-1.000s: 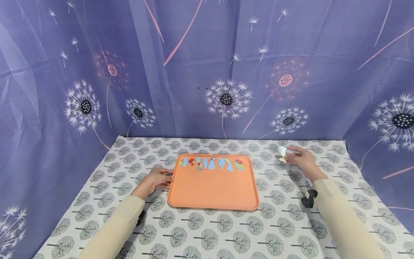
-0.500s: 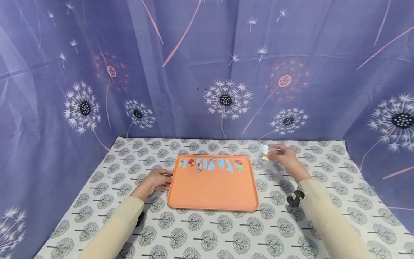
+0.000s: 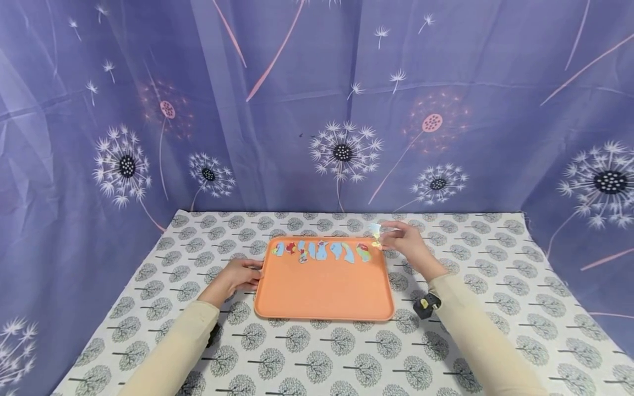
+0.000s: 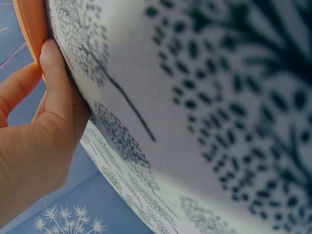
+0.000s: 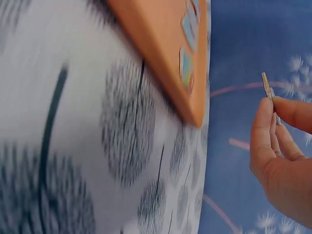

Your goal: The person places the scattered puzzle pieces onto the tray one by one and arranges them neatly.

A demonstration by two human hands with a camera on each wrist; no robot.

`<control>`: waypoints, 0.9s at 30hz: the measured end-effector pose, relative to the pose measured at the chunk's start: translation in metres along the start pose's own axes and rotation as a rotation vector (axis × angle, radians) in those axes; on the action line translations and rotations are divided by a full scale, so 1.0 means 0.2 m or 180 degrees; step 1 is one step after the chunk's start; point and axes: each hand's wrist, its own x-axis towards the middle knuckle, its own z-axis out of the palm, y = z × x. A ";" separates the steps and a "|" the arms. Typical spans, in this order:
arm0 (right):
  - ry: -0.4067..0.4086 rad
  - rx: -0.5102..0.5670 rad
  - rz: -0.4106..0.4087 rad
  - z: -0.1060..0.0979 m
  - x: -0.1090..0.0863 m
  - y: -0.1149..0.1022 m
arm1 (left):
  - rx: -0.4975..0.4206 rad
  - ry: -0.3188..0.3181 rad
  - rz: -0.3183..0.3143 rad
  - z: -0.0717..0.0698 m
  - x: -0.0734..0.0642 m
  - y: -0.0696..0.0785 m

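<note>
An orange tray (image 3: 324, 291) lies on the patterned cloth. My left hand (image 3: 239, 276) is at its left side; in the left wrist view the thumb and a finger pinch the tray's edge (image 4: 33, 29). Along the tray's far side runs a row of flat, irregular light-blue, red and green puzzle-like pieces (image 3: 322, 251). My right hand (image 3: 410, 246) pinches more thin flat pieces (image 3: 376, 235), blue and yellow, raised over the tray's far right corner. Seen edge-on in the right wrist view, the held pieces (image 5: 266, 85) look stacked between thumb and fingers.
White cloth (image 3: 317, 366) printed with grey trees covers the table. Blue-violet curtains (image 3: 277, 137) with dandelions hang behind the table and along both sides. Each wrist wears a small black camera, the right one (image 3: 427, 305) plainly visible.
My right hand has moved left with the pinched pieces, from the cloth right of the tray to its far right corner. The left hand and tray stay in place.
</note>
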 end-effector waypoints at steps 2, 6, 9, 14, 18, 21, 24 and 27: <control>-0.0021 -0.0007 0.0008 0.05 0.00 -0.01 | -0.0004 0.0002 -0.0005 0.00 0.00 0.00; -0.0112 0.0061 -0.0066 0.15 0.00 -0.03 | -0.0023 0.0019 -0.0015 0.00 -0.01 0.00; -0.0202 0.0200 -0.0103 0.21 -0.01 -0.05 | -0.0039 0.0032 -0.0020 0.00 -0.01 0.00; -0.0297 0.0264 -0.0083 0.32 -0.01 -0.09 | -0.0032 0.0057 -0.0014 -0.01 0.00 0.00; -0.0345 0.0316 -0.0053 0.41 0.00 -0.12 | -0.0008 0.0067 -0.0019 -0.02 -0.01 0.00; -0.0400 0.0366 -0.0062 0.47 0.01 -0.13 | 0.0001 0.0067 -0.0024 -0.02 -0.02 0.01; -0.0415 0.0306 -0.0058 0.54 0.01 -0.14 | -0.0030 0.0038 -0.0018 -0.01 -0.01 0.01; -0.0382 0.0281 -0.0017 0.60 0.00 -0.15 | -0.0066 0.0006 -0.0005 -0.01 0.00 0.00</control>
